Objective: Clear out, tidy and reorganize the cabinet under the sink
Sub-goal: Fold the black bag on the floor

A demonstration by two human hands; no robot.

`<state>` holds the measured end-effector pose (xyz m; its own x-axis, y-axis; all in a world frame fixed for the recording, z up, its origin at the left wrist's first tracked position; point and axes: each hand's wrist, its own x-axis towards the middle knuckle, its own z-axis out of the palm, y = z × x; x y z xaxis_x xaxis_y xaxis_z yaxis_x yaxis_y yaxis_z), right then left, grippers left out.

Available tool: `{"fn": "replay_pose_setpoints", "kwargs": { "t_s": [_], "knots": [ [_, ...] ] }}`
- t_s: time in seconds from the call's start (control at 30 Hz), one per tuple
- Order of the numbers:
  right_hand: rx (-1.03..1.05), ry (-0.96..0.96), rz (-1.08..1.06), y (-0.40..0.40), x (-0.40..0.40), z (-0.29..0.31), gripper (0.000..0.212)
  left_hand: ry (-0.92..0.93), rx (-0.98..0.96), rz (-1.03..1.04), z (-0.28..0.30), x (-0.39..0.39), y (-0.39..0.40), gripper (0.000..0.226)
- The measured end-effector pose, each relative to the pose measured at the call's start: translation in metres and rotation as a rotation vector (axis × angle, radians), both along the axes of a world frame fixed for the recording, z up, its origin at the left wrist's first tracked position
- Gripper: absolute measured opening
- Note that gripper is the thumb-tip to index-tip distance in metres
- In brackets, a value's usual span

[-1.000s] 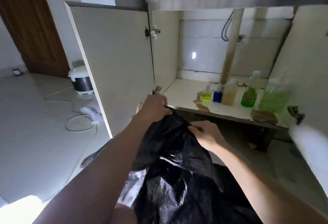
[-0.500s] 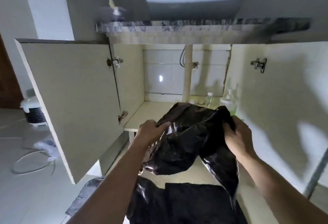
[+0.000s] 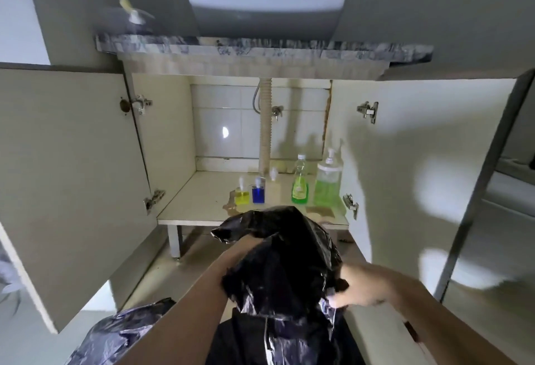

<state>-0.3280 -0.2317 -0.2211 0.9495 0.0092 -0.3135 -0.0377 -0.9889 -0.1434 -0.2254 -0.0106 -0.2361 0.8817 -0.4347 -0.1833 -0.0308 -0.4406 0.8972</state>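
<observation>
Black bag held up in both hands, just short of the cabinet shelf's front edge.

The left hand [image 3: 241,244] is mostly buried under the black bag [image 3: 285,263], so I cannot tell how its fingers lie; the right hand [image 3: 359,289] pinches a gathered fold at the bag's lower right. The bag bulges upward between them, its crumpled top pointing toward the shelf [image 3: 197,205], and hides part of the front edge. Past that edge, from middle to right: a small yellow bottle [image 3: 242,197], a blue bottle [image 3: 258,193], a tall green bottle [image 3: 300,184] and a pump bottle [image 3: 328,184] in the right corner. The shelf's left half offers open room. Both doors stand wide; the right hand looks nearer the bottles.
</observation>
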Motion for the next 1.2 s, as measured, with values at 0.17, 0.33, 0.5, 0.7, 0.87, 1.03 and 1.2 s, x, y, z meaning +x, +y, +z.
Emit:
{"fn": "replay_pose_setpoints", "kwargs": {
  "t_s": [0.17, 0.33, 0.5, 0.7, 0.87, 1.03, 1.2],
  "knots": [
    [0.257, -0.561, 0.022, -0.005, -0.001, 0.031, 0.035, -0.328, 0.262, -0.219, 0.019, -0.016, -0.024, 0.033],
    [0.213, -0.619, 0.344, 0.030, 0.011, 0.035, 0.077, -0.424, 0.379, -0.416, 0.023, -0.038, -0.035, 0.039],
    [-0.125, -0.240, 0.241, 0.018, 0.027, 0.012, 0.055, -0.405, 0.599, -0.493, 0.017, -0.038, -0.030, 0.021],
    [-0.262, -0.265, -0.028, 0.000, 0.033, -0.008, 0.033, -0.267, 0.686, -0.402, 0.022, -0.037, -0.022, 0.028],
    [-0.227, -0.568, -0.359, 0.005, 0.032, 0.014, 0.028, -0.246, 0.472, -0.157, 0.050, -0.030, -0.010, 0.077],
    [-0.131, -0.504, -0.485, 0.002, 0.034, 0.019, 0.020, -0.387, 0.811, -0.268, 0.055, -0.057, -0.026, 0.118],
    [0.063, -0.553, -0.529, 0.001, 0.036, 0.024, 0.025, -0.396, 1.060, -0.268, -0.002, -0.045, -0.031, 0.097]
  ]
}}
